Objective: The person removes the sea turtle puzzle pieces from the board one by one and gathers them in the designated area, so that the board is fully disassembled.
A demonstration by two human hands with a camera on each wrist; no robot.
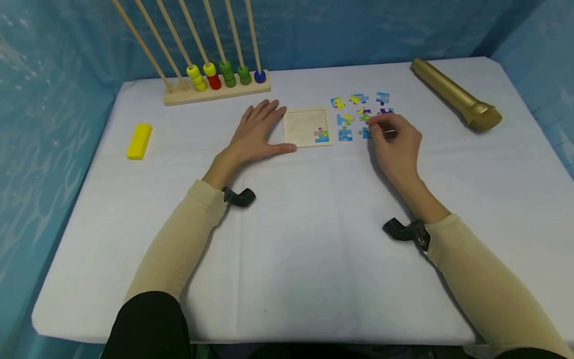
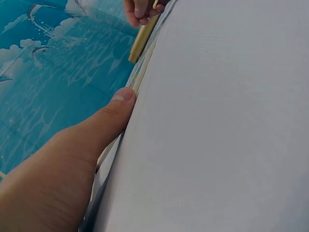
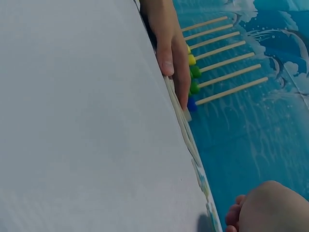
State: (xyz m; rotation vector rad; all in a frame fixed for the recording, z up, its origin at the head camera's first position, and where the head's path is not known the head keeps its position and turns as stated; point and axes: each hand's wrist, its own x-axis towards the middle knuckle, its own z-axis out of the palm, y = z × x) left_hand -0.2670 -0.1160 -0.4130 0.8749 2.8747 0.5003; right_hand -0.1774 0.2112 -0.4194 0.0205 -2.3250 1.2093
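Observation:
On the white table lies a square wooden puzzle tray [image 1: 305,129], with a joined patch of colourful puzzle pieces [image 1: 321,135] in its near right corner. My left hand [image 1: 255,137] spreads its fingers along the tray's left side, thumb at the near left corner and fingertips by the far one. To the right of the tray lie several loose jigsaw pieces [image 1: 345,134] in blue, yellow, green and purple. Above their right side, my right hand [image 1: 398,144] has its fingers curled. The left wrist view shows a thin pale-edged puzzle piece [image 2: 155,4] pinched in its fingers, its picture hidden.
A wooden bead stand [image 1: 217,93] with tall rods and coloured beads stands at the back left. A yellow block [image 1: 139,141] lies on the left. At the back right lies a gold microphone [image 1: 455,94]. Blue patterned cloth [image 1: 358,35] hangs behind the table.

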